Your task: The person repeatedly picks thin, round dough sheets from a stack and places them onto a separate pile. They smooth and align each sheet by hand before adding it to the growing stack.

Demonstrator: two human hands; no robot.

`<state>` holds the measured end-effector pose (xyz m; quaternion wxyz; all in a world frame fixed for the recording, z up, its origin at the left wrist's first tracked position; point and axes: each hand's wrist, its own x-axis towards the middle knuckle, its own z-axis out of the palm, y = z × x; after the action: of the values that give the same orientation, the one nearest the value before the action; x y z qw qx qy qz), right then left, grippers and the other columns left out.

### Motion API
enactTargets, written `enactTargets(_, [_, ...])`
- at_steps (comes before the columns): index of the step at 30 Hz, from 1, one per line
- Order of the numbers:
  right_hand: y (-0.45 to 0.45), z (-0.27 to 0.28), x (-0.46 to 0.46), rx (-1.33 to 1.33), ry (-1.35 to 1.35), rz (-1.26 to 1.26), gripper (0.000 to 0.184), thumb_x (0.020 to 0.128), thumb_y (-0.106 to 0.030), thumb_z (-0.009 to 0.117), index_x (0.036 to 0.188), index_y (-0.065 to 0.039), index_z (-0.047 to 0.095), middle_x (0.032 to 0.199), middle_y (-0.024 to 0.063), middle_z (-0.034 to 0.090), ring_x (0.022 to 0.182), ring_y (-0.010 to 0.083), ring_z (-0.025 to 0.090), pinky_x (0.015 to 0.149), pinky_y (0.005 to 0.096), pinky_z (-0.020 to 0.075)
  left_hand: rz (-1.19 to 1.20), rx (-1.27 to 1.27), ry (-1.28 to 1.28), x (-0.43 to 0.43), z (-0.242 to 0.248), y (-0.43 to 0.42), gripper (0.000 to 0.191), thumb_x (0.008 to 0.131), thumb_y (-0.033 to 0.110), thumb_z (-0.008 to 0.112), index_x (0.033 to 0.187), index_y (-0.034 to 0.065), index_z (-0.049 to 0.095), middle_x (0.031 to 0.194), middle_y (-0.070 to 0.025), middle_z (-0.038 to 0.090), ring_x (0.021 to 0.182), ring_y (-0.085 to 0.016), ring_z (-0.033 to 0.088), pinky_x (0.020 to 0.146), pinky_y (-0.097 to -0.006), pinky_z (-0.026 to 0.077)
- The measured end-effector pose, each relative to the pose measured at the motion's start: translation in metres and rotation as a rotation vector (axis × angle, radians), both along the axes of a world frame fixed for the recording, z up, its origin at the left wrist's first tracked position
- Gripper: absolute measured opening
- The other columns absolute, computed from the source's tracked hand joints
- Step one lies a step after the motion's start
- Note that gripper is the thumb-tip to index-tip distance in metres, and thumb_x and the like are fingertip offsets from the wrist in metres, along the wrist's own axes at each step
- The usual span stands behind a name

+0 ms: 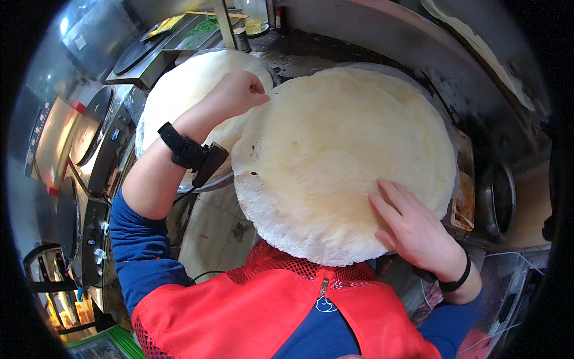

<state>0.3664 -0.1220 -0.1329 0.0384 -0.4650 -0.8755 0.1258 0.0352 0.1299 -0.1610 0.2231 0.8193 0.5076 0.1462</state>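
Note:
A large, thin round pancake (341, 143) tops a stack in front of me, its pale near edge hanging close to my chest. My left hand (237, 92) reaches over a second pancake stack (179, 94) at the left. Its fingers are curled together at the left edge of the top pancake and appear to pinch it; the fingertips are partly hidden. Low on the right side of the same pancake, my right hand (412, 224) lies flat with fingers apart, touching the surface. Small dark holes show near the pancake's left edge.
Round griddles (92, 125) line the left side. Farther back are a tray of chopped greens (202, 28) and a metal can (241, 39). At the right stand a shallow stained tray (464, 197) and a dark pan (497, 202). A curved metal wall (381, 31) bounds the back.

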Motion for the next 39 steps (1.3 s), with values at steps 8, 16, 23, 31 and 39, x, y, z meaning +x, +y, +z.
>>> enactTargets(8, [-0.025,-0.030,0.009,0.039,0.256,-0.170,0.060,0.078,-0.008,0.077,0.132,0.004,0.055,0.146,0.0285,0.045,0.133,0.0463,0.046,0.112,0.0487,0.0393,-0.087,0.064,0.127,0.006,0.001,0.003,0.019,0.085,0.015,0.071,0.090,-0.0030,0.074,0.078,-0.0157,0.072,0.069,-0.023,0.068,0.068,-0.0348,0.054])
enactTargets(16, [-0.027,-0.038,0.009,0.071,0.329,-0.203,0.060,0.076,-0.007,0.078,0.130,0.005,0.056,0.145,0.0276,0.046,0.133,0.0466,0.046,0.111,0.0484,0.0402,-0.042,0.332,0.555,0.019,-0.002,-0.004,0.012,0.082,0.007,0.060,0.086,-0.0007,0.069,0.087,-0.0222,0.071,0.085,-0.042,0.069,0.074,-0.0490,0.055])
enactTargets(23, [-0.028,-0.042,0.010,0.091,0.370,-0.193,0.059,0.076,-0.007,0.077,0.130,0.005,0.056,0.144,0.0275,0.047,0.132,0.0464,0.047,0.113,0.0498,0.0384,0.154,0.483,0.458,0.018,0.025,0.029,0.018,0.090,0.008,0.057,0.106,0.0016,0.062,0.106,-0.0245,0.068,0.099,-0.044,0.066,0.083,-0.0517,0.054])
enactTargets(31, [-0.029,-0.045,0.011,0.075,0.387,-0.206,0.059,0.077,-0.008,0.077,0.131,0.005,0.056,0.145,0.0283,0.047,0.134,0.0461,0.046,0.114,0.0512,0.0360,-0.714,0.253,0.031,0.093,-0.002,-0.059,0.045,0.092,0.001,0.055,0.137,-0.0001,0.056,0.144,-0.0235,0.052,0.136,-0.038,0.048,0.114,-0.0420,0.041])
enactTargets(39, [-0.030,-0.047,0.011,0.088,0.382,-0.202,0.059,0.077,-0.008,0.077,0.131,0.006,0.056,0.145,0.0281,0.047,0.135,0.0459,0.045,0.115,0.0525,0.0351,-0.806,0.356,0.138,0.093,0.003,-0.097,0.037,0.086,0.004,0.057,0.121,-0.0072,0.063,0.125,-0.0219,0.061,0.117,-0.038,0.059,0.099,-0.0404,0.050])
